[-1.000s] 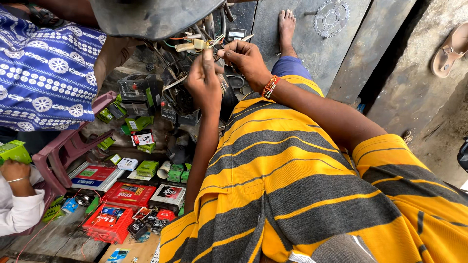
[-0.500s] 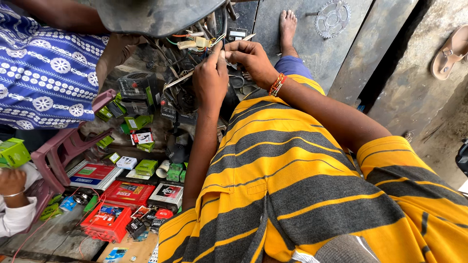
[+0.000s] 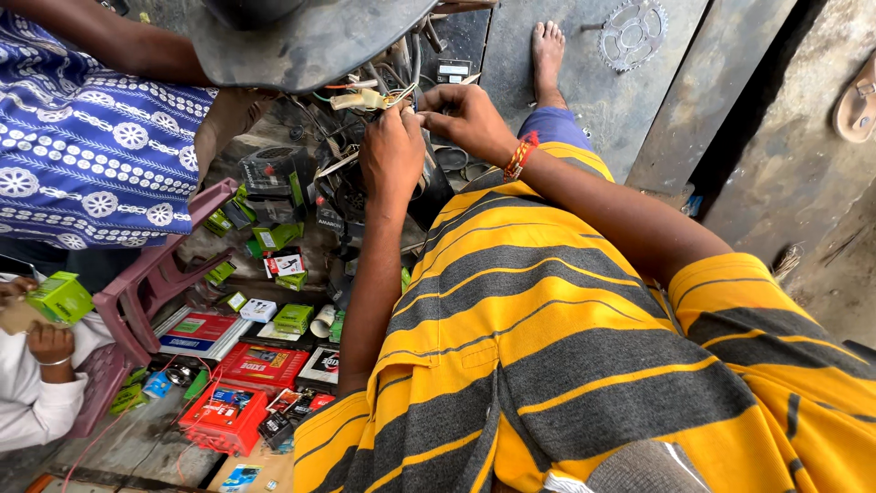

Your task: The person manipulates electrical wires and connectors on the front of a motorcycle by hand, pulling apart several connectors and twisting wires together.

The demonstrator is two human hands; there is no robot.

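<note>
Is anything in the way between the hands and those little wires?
Nothing visible is. The left hand and right hand are both right at the wire bundle with its pale connector, fingers touching it under the dark fender.

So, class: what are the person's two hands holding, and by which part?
Both the left hand and right hand pinch a bundle of thin coloured wires near its pale plastic connector.

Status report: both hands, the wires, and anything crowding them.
Left hand and right hand pinching the wire bundle, white connector on it. Dark fender hangs right over the work. Small boxes cluttered below.
</note>
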